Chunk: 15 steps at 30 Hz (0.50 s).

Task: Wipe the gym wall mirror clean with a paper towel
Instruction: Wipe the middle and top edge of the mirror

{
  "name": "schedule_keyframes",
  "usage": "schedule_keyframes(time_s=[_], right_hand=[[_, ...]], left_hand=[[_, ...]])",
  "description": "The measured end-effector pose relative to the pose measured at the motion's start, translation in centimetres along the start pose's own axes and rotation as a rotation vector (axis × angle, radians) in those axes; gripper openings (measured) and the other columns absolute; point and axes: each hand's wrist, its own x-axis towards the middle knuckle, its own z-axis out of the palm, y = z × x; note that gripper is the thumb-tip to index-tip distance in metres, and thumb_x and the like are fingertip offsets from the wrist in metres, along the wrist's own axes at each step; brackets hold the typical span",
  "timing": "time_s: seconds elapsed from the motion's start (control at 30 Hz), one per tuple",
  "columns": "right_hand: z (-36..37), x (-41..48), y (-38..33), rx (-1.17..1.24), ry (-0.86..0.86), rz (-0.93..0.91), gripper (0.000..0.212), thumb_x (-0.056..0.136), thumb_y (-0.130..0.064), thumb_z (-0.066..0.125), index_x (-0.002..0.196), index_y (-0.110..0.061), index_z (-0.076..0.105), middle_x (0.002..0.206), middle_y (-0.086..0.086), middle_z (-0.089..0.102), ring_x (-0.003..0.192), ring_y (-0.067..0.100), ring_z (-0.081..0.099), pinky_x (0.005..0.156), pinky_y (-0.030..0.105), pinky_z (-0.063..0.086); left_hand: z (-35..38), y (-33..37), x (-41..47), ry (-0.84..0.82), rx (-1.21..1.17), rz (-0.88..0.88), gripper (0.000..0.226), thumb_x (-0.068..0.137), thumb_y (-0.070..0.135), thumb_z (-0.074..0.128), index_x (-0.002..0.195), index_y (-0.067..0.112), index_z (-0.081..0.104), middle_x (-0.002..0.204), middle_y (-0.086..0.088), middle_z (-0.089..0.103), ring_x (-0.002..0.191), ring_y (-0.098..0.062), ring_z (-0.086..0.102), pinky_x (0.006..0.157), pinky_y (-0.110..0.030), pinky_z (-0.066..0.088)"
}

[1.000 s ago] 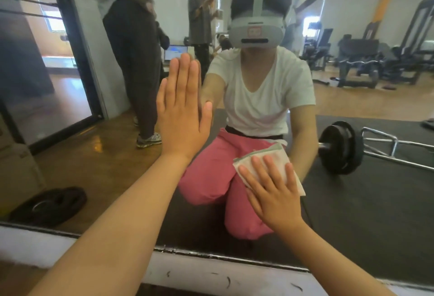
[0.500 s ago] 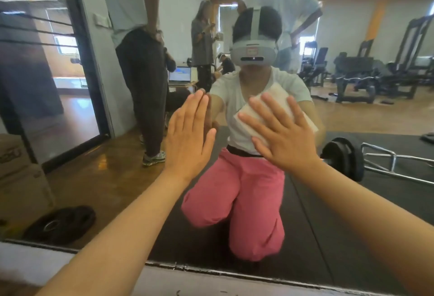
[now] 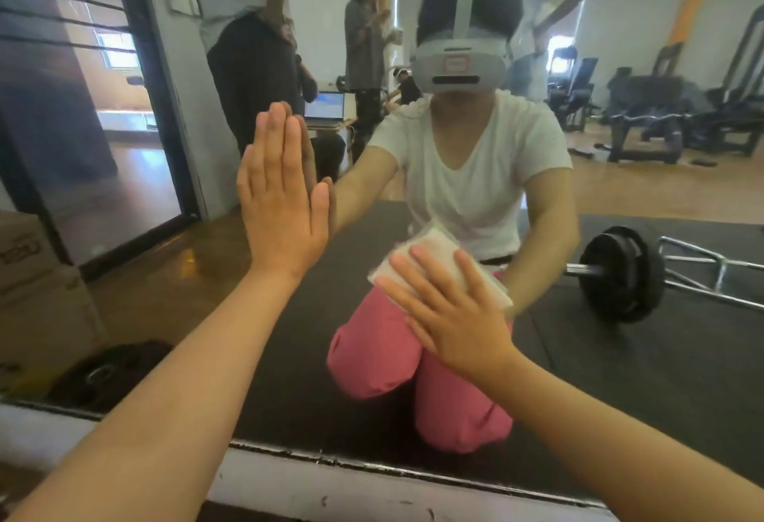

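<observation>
The wall mirror (image 3: 620, 376) fills the view, reaching down to a dark bottom edge. My left hand (image 3: 281, 199) lies flat on the glass, fingers together and pointing up, holding nothing. My right hand (image 3: 450, 310) presses a folded white paper towel (image 3: 430, 246) against the mirror at centre right, fingers spread over it. The towel's upper corner and right edge stick out past my fingers. The reflection shows a kneeling person in a white shirt and pink trousers.
A white ledge (image 3: 351, 492) runs under the mirror's bottom edge. Reflected in the glass are a barbell (image 3: 624, 273) on a black mat, a weight plate (image 3: 107, 372) at lower left, cardboard boxes (image 3: 29, 273), gym machines and people standing behind.
My right hand has slid the towel down the glass from chest height toward the lower centre right. My left hand stays flat on the mirror, fingers now closer together.
</observation>
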Motion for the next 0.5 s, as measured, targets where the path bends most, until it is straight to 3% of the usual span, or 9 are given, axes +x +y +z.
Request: schedule_keyframes(time_s=[0.17,0.3,0.4,0.5], right_hand=[[2.2,-5.4,-4.0,-0.065,-0.109,-0.141,0.069,0.097,-0.033,0.037,0.160,-0.024,0.009,0.168,0.003,-0.002,0.155,0.022,-0.003,0.123,0.049,-0.010],[2.1,-5.2,-2.8,-0.095,-0.147,-0.287,0.067,0.096,-0.032,0.034,0.159,-0.023,0.014,0.168,0.001,0.005,0.154,0.024,-0.007,0.123,0.049,-0.010],[0.5,-2.8,0.5,-0.056,-0.119,-0.355,0.059,0.097,-0.030,0.033,0.156,-0.026,0.030,0.164,-0.003,0.018,0.153,0.024,0.009,0.124,0.047,-0.007],[-2.1,2.6,4.8,-0.018,-0.025,-0.218,0.052,0.101,-0.032,0.034,0.152,-0.026,0.040,0.160,0.001,0.031,0.148,0.022,0.026,0.123,0.047,0.005]], left_hand=[[0.2,-0.3,-0.1,0.017,-0.011,0.016,0.063,0.101,0.030,0.029,0.155,-0.001,0.018,0.162,-0.021,0.020,0.151,-0.029,0.012,0.123,-0.046,0.015],[0.1,-0.3,0.0,0.017,-0.014,0.012,0.063,0.101,0.030,0.029,0.155,-0.001,0.020,0.162,-0.022,0.021,0.151,-0.031,0.014,0.123,-0.047,0.016],[0.2,-0.3,-0.1,0.000,0.000,0.015,0.063,0.101,0.031,0.030,0.155,0.000,0.019,0.162,-0.020,0.020,0.151,-0.030,0.014,0.123,-0.045,0.014],[-0.3,-0.5,-0.1,-0.030,0.010,0.006,0.065,0.101,0.030,0.036,0.156,0.002,0.016,0.164,-0.018,0.018,0.152,-0.028,0.012,0.125,-0.038,0.007]])
